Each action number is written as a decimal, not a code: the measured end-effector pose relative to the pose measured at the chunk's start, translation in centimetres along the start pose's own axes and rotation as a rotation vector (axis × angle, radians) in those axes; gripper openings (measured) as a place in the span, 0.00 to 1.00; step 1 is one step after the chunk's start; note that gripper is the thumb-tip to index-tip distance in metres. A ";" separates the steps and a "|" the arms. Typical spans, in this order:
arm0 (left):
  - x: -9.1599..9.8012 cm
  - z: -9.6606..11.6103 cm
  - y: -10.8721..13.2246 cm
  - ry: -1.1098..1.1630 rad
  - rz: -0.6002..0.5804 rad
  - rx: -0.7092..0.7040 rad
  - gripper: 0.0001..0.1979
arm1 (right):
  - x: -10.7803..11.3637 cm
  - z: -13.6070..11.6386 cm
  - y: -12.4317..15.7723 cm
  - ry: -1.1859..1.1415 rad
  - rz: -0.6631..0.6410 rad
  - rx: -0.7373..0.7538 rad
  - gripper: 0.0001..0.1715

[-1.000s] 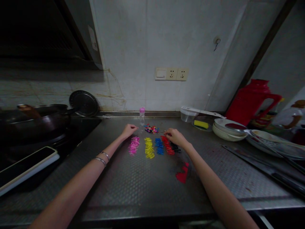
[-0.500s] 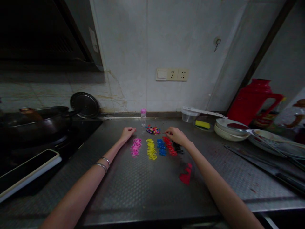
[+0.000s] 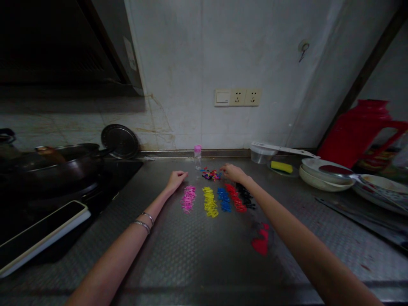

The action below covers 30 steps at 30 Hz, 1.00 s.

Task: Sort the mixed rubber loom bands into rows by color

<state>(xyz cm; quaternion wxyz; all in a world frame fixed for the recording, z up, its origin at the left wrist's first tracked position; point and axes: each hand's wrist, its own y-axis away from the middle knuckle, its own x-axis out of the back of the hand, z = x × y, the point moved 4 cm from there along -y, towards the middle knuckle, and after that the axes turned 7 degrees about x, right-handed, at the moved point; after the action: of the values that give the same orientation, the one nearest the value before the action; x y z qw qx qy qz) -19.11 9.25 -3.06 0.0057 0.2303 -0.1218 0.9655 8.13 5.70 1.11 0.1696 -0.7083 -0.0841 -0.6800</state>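
Observation:
On the metal counter lies a mixed pile (image 3: 211,174) of small coloured pieces that look like tiny rubber bands. My right hand (image 3: 234,173) is at the pile's right edge, fingertips drawn together; anything between them is too small to make out. To the left of the pile, my left hand (image 3: 176,180) rests with its fingers closed, contents hidden. Nearer me lie sorted rows: pink (image 3: 188,199), yellow (image 3: 210,202), blue (image 3: 224,199), red (image 3: 235,198) and black (image 3: 245,196), the black one partly behind my right wrist. Behind the pile stands a small clear bottle with a pink cap (image 3: 198,148).
A red heart-shaped patch (image 3: 261,243) shows on the counter (image 3: 178,255) near my right forearm. To the right are a yellow sponge (image 3: 281,167), a clear plastic scoop (image 3: 262,154), stacked bowls (image 3: 321,180) and a red thermos (image 3: 357,131). A pan (image 3: 63,163) and a phone-like device (image 3: 44,236) are left.
My right hand has moved from above the red row back to the right edge of the mixed pile. My left hand keeps its place. The whole view has shifted slightly.

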 end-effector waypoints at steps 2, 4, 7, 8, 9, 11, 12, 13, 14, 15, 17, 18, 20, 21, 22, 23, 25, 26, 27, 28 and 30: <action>0.0 -0.1 0.0 0.001 0.000 0.002 0.19 | -0.4 -0.1 -0.7 0.015 -0.031 0.006 0.22; 0.0 -0.1 0.0 -0.002 0.002 0.014 0.19 | -0.7 -0.1 -1.3 0.025 -0.050 0.007 0.22; 0.0 0.0 0.0 -0.007 0.002 0.027 0.18 | -1.1 0.1 -1.8 0.039 -0.082 0.009 0.21; 0.0 0.1 0.1 -0.008 0.000 0.029 0.18 | -1.2 0.2 -1.9 0.044 -0.090 0.010 0.21; 0.0 0.1 0.1 -0.006 -0.002 0.031 0.18 | -1.3 0.2 -2.0 0.049 -0.096 0.010 0.20; 0.0 0.2 0.1 -0.001 -0.007 0.034 0.18 | -1.4 0.4 -2.1 0.055 -0.100 0.005 0.19; 0.0 0.2 0.2 0.003 -0.007 0.034 0.19 | -1.4 0.5 -2.2 0.057 -0.099 -0.001 0.18; 0.0 0.2 0.2 0.006 -0.005 0.035 0.19 | -1.5 0.5 -2.3 0.059 -0.099 -0.005 0.18; 0.0 0.2 0.2 0.009 -0.003 0.036 0.19 | -1.5 0.6 -2.3 0.060 -0.098 -0.007 0.17; 0.0 0.2 0.2 0.013 -0.001 0.036 0.19 | -1.6 0.6 -2.4 0.062 -0.097 -0.008 0.17; 0.0 0.2 0.2 0.018 0.002 0.033 0.20 | -1.7 0.6 -2.5 0.064 -0.090 -0.006 0.16; 0.1 0.2 0.2 0.019 0.001 0.028 0.20 | -1.7 0.6 -2.5 0.064 -0.085 -0.004 0.15; 0.1 0.2 0.3 0.019 0.002 0.019 0.21 | -1.7 0.7 -2.4 0.064 -0.075 0.001 0.15; 0.1 0.3 0.3 0.017 0.003 0.017 0.21 | -1.7 0.7 -2.4 0.063 -0.069 0.004 0.15; 0.1 0.3 0.3 0.017 0.005 0.018 0.21 | -1.7 0.7 -2.2 0.058 -0.061 0.005 0.14; 0.1 0.3 0.3 0.017 0.006 0.020 0.21 | -1.6 0.8 -2.1 0.050 -0.051 0.002 0.14; 0.1 0.3 0.3 0.018 0.005 0.029 0.21 | -1.3 1.0 -1.8 0.022 -0.024 -0.002 0.14; 0.1 0.4 0.4 0.019 0.004 0.035 0.21 | -1.1 1.1 -1.6 0.004 -0.010 -0.005 0.13; 0.2 0.4 0.4 0.021 0.005 0.042 0.21 | -0.8 1.2 -1.4 -0.012 0.001 -0.007 0.13; 0.2 0.4 0.4 0.022 0.006 0.048 0.21 | -0.6 1.3 -1.2 -0.025 0.009 -0.004 0.13; 0.2 0.4 0.5 0.027 0.009 0.055 0.21 | 0.0 1.2 -0.5 -0.051 0.029 0.017 0.13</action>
<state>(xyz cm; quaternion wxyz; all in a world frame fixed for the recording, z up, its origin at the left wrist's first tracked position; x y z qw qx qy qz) -19.12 8.68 -2.72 -0.0031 0.2169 -0.0964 0.9714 9.02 6.59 1.15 0.1833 -0.7250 -0.0841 -0.6586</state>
